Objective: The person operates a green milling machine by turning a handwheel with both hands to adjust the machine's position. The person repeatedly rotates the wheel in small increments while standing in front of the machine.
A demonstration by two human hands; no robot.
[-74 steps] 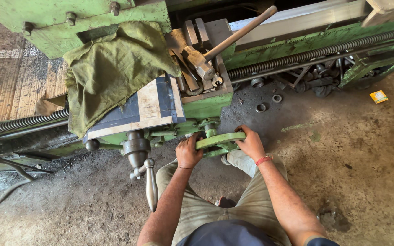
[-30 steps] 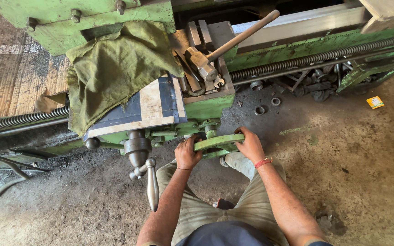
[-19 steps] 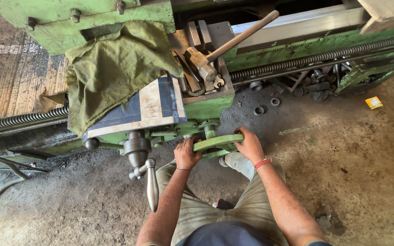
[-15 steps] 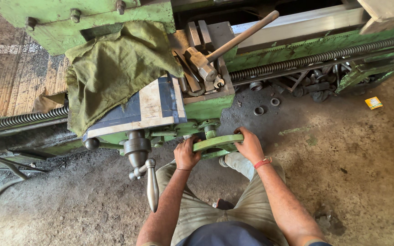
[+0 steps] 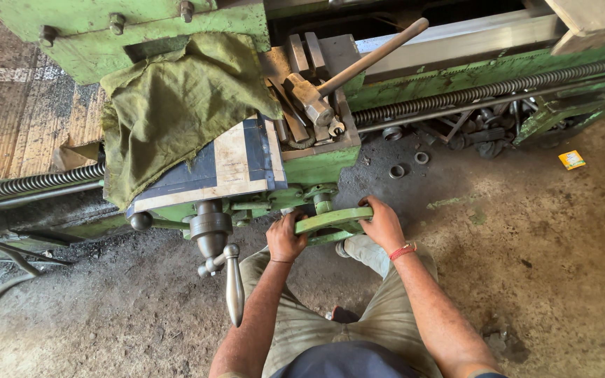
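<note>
1. Hands: left hand (image 5: 286,240) and right hand (image 5: 382,224) both clamped on green handwheel (image 5: 332,222), at opposite rim ends.
2. Handwheel: mounted on lathe carriage (image 5: 316,168) front, seen edge-on; long axis left to right, tilted slightly up at right.
3. Progress: grip established; extent of turning cannot be judged.
4. Surroundings: steel lever handle (image 5: 233,290) hanging just left; olive cloth (image 5: 176,105) draped above.
</note>
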